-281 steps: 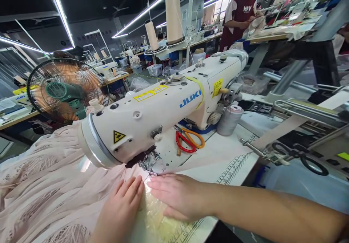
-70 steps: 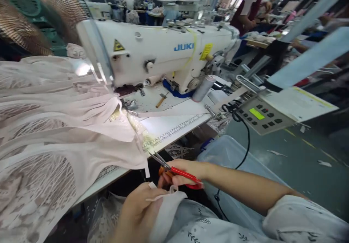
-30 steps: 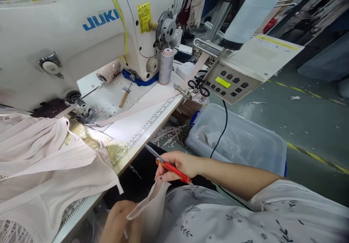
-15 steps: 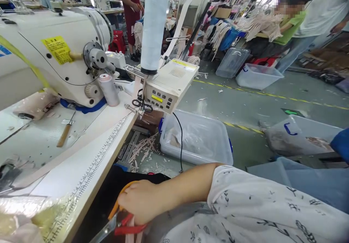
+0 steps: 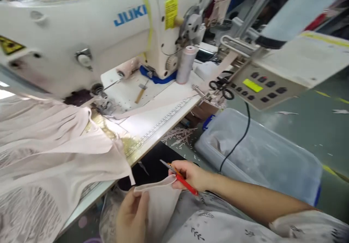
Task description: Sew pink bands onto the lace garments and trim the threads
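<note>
My left hand (image 5: pixel 133 214) pinches the edge of a pale pink fabric piece (image 5: pixel 162 197) over my lap. Across from it, my right hand (image 5: pixel 191 175) is closed around scissors (image 5: pixel 188 185) with red and orange handles. Their blade points up and left, away from the cloth. The far corner of the fabric edge meets the right hand's fingers; whether they grip it too, I cannot tell. A larger heap of pale pink fabric (image 5: pixel 68 156) spreads over the left of the table and hangs past its front edge.
A white sewing machine (image 5: pixel 109 36) stands on the table (image 5: pixel 152 121), which has a ruler strip along its edge. A thread cone (image 5: pixel 187 65) and a wooden-handled tool (image 5: pixel 140 94) are behind. A control box (image 5: pixel 269 86) juts out right, above a clear plastic bin (image 5: pixel 261 156).
The view has swung left and down. My left hand has come into view, holding the fabric piece. The right hand has risen from beside the table with the scissors.
</note>
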Motion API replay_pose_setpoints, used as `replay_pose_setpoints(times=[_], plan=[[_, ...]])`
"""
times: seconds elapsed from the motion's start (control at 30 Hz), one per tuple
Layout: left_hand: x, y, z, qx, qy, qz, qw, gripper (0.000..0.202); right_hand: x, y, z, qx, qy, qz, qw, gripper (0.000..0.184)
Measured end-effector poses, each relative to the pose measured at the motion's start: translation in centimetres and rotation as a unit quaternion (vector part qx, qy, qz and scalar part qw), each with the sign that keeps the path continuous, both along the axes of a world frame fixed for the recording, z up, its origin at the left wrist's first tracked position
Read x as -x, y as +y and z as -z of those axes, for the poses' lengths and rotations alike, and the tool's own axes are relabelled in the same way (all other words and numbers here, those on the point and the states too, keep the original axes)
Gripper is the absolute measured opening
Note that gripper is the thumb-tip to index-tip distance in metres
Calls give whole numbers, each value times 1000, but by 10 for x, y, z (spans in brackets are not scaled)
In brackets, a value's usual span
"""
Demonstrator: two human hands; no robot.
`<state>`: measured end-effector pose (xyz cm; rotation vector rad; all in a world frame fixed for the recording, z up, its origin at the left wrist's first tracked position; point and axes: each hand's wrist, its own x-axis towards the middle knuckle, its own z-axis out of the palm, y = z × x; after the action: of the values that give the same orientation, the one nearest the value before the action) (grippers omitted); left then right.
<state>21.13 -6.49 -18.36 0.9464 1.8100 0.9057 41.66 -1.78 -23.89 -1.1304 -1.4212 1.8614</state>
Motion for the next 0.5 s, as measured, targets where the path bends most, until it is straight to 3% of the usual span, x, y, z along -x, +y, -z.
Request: replay_pose_setpoints(times=[0.23, 0.5], plan=[[-4, -1, -1, -16, -68, -18, 997, 34, 2, -7, -6, -20, -25, 20, 999, 40], [-1, -4, 6, -48, -169, -58, 983, 37, 5, -10, -18, -154, -32, 42, 987, 23]])
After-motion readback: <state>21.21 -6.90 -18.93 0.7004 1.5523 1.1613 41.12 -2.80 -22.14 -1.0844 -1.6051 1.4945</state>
